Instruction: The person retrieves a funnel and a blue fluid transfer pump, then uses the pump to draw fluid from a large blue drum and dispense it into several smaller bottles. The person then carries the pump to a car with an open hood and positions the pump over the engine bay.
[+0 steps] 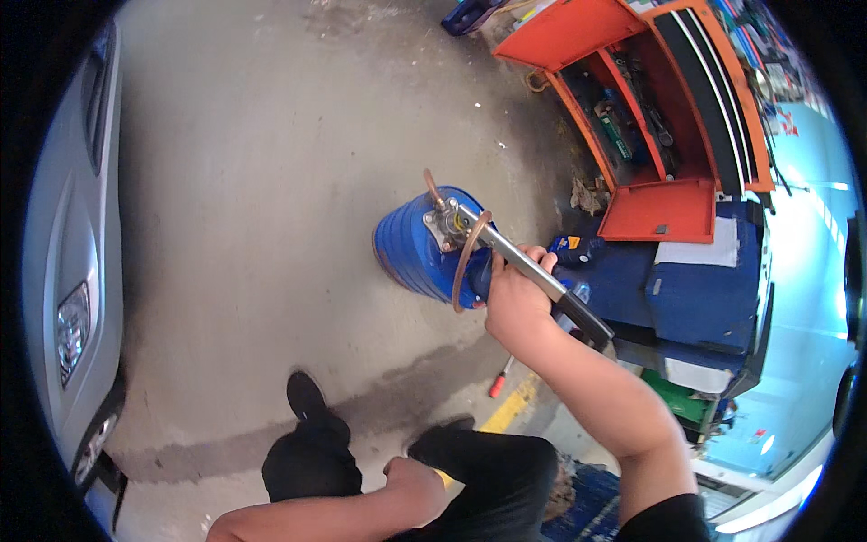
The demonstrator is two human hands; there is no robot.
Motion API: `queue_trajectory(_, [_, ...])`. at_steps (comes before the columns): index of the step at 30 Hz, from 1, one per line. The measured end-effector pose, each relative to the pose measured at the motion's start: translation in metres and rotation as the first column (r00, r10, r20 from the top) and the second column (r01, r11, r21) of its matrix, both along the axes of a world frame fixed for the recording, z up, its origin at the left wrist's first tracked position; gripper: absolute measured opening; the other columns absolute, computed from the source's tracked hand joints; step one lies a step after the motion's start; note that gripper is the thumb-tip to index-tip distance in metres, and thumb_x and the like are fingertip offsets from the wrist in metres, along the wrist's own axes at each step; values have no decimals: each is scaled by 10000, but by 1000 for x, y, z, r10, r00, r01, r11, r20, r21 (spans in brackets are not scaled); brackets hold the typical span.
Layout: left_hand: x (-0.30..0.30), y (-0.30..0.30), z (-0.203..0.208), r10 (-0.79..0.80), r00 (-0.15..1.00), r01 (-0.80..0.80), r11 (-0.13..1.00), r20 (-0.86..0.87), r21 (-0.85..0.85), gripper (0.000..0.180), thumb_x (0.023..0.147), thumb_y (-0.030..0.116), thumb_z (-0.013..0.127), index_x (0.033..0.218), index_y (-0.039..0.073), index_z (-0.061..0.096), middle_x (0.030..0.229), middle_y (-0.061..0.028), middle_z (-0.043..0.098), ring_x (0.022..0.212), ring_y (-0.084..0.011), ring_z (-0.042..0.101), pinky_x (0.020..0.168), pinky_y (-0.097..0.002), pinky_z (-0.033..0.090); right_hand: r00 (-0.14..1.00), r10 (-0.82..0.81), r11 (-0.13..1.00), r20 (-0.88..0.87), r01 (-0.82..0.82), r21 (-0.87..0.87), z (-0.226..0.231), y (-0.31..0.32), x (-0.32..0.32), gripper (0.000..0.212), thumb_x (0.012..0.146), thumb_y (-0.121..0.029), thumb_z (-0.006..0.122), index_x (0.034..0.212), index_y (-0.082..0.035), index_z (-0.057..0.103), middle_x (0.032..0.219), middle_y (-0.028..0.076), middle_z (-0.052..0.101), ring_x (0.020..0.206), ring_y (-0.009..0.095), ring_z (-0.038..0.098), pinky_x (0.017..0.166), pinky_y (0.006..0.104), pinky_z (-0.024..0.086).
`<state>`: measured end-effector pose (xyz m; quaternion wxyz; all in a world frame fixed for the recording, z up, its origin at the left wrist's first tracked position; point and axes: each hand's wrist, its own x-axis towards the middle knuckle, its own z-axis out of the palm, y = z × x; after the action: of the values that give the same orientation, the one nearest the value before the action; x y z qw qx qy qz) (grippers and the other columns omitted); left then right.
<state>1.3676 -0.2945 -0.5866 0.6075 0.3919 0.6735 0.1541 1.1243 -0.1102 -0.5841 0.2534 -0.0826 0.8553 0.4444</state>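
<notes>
A blue ribbed drum (404, 238) stands on the floor before me, leaning in the view. On its top sits a metal hand pump (446, 224) with a brownish hose (464, 271) curving down its side. The pump's long silver lever (517, 256) with a black grip slants towards my right. My right hand (521, 294) is at the drum's near right side, fingers curled, with the lever crossing over it; what it grips is hidden. By my thigh, my left hand (412, 482) is closed; a yellow piece shows beside it, but its kind is unclear.
A silver car (95, 235) stands at the left. At the upper right is an orange tool cabinet (664, 212) with its doors open and tools inside. Dark blue covered boxes (700, 289) stand below it. A red-handled screwdriver (498, 383) lies near a yellow floor line (510, 408).
</notes>
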Motion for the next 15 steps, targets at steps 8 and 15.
queue_trajectory(8, [28, 28, -28, 220, 926, -167, 967, 307, -192, 430, 1016, 467, 732, 1251, 144, 891, 1331, -102, 847, 1252, -314, 801, 992, -470, 631, 908, -389, 920, 154, 390, 28, 9, -19, -28, 1076, 946, -582, 758, 1828, -140, 329, 1713, 253, 480, 1537, 464, 451, 1281, 589, 314])
queue_trajectory(15, [83, 59, -35, 633, 727, -651, 759, 266, -26, 545, 1048, 483, 754, 1400, 69, 785, 1413, -174, 788, 1292, -368, 763, 1014, -515, 642, 873, -443, 895, 203, 444, 40, 8, -15, -29, 1232, 912, -631, 773, 1862, -132, 167, 1820, 292, 349, 1706, 467, 326, 1393, 614, 252])
